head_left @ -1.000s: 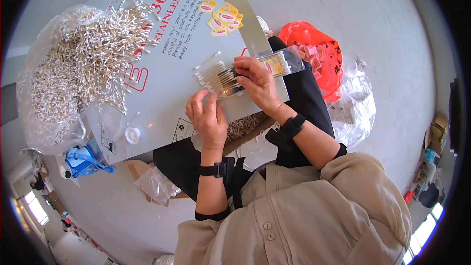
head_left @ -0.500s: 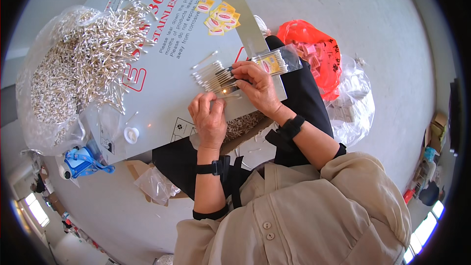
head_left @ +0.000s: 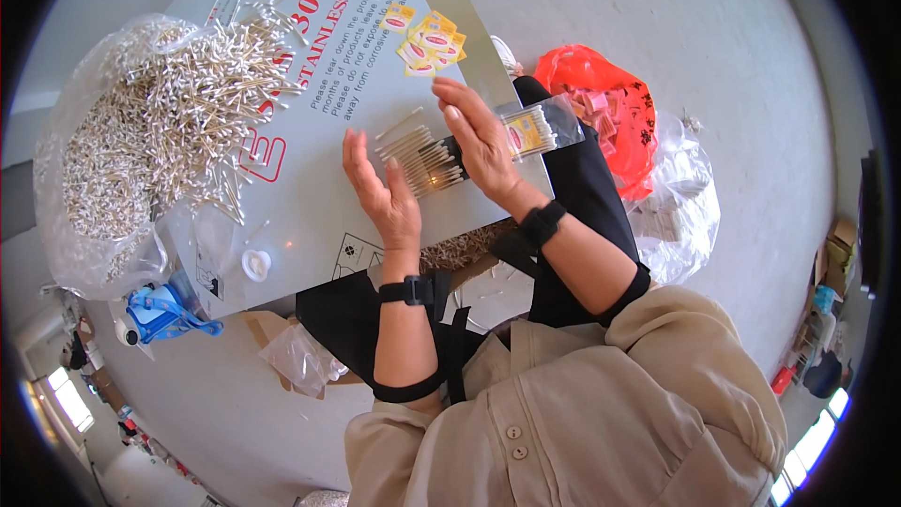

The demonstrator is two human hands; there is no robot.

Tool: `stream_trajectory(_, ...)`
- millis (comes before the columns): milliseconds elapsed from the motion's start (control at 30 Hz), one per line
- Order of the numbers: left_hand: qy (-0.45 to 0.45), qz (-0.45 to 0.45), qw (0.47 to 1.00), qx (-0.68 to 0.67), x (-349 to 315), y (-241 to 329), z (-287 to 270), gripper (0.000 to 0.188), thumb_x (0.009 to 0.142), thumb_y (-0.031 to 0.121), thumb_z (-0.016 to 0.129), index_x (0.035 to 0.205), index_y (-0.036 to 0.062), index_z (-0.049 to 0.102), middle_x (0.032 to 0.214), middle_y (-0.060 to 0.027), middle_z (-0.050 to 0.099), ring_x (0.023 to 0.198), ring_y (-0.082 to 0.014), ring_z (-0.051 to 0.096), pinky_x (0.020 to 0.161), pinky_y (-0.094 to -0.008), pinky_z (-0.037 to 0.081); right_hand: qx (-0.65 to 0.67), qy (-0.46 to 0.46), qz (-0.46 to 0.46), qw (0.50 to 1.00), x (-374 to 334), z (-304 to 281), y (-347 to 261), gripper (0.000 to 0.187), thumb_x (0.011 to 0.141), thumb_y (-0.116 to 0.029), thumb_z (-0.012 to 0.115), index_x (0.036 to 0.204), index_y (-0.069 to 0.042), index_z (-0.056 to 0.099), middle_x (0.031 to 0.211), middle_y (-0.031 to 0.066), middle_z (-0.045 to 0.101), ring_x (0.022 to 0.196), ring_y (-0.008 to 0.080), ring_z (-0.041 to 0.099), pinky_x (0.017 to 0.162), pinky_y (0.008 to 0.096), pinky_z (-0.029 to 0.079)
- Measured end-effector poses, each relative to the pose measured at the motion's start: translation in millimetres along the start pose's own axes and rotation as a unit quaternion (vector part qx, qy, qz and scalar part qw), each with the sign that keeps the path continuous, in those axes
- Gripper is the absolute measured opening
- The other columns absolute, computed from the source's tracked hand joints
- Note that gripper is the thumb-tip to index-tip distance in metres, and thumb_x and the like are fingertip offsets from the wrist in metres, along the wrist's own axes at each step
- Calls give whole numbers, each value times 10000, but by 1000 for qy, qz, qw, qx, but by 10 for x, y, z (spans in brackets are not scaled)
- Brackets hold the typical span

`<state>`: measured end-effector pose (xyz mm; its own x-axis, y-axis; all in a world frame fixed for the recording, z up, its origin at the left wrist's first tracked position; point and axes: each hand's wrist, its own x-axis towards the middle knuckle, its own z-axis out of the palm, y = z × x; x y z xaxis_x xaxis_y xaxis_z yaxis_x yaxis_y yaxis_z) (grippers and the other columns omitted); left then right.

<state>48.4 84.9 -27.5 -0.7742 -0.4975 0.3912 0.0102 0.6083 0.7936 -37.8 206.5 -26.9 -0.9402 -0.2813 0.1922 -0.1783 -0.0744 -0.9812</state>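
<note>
A row of cotton swabs [head_left: 418, 156] lies side by side on the table between my two hands. My left hand [head_left: 383, 195] stands at its left end, fingers stretched and palm turned inward, holding nothing. On the other side, my right hand [head_left: 482, 143] is also open, fingers extended along the right ends of the swabs. Just beyond it, a clear packet [head_left: 565, 120] with swabs and a yellow card [head_left: 527, 133] lies at the table's right edge, partly hidden by my hand. Part of a dark strip shows beneath the swabs.
A big clear bag [head_left: 49, 164] of loose swabs [head_left: 178, 103] spills onto the table's left. Yellow cards [head_left: 434, 43] lie farther back. A small white round dish [head_left: 255, 265] sits near the front edge. Red [head_left: 563, 64] and clear [head_left: 693, 218] plastic bags stand to the right.
Both hands have opened and moved apart from the swabs. The left shifted up and left, fingers now straight. The swabs now lie in a more even row.
</note>
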Motion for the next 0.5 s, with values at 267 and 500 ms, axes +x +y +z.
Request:
stream_trajectory(267, -107, 16, 992, 71, 241, -173, -41, 317, 987, 124, 493, 1277, 3, 538, 1113, -104, 634, 1165, -255, 502, 1004, -405, 386, -58, -144, 33, 987, 314, 78, -29, 327, 1033, -186, 486, 1264, 39, 541, 1119, 123, 657, 1113, 181, 597, 964, 312, 466)
stream_trajectory(500, -51, -81, 993, -67, 35, -104, -52, 389, 1037, 243, 439, 1343, 9, 492, 1295, -146, 546, 1270, -282, 462, 1078, -415, 356, 3, -96, 85, 992, -42, 33, -5, 344, 1044, -192, 464, 1303, 27, 523, 1259, 138, 602, 1180, 195, 569, 1003, 310, 447)
